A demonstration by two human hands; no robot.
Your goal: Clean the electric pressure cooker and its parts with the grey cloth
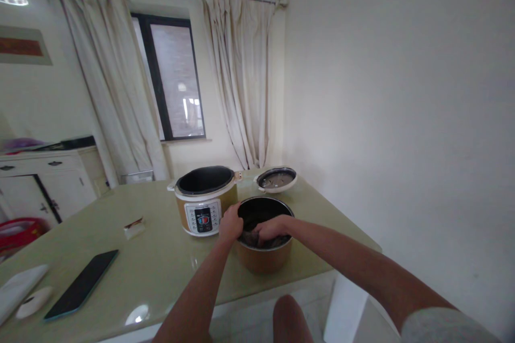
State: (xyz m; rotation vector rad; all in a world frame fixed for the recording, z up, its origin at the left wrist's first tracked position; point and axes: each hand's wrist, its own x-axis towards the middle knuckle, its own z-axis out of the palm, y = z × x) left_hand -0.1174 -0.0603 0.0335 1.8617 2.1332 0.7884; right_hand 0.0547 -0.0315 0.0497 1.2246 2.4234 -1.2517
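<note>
A brown inner pot (263,261) with a dark inside stands at the table's near edge. My left hand (231,223) is closed over the left side of its rim. Reaching down into the pot from the right, my right hand (272,229) has its fingers curled against a greyish, cloth-like piece (250,238) near the inner wall. The fingertips are partly hidden inside. Just behind and to the left is the gold and white electric cooker body (203,218), open at the top. Its round lid (277,181) lies upside down behind the pot.
The pale green glossy table (169,273) carries a small packet (134,228), a dark phone-like slab (82,285), a round white object (34,302) and a white flat item (20,286) on the left. A wall (402,118) rises along the right side.
</note>
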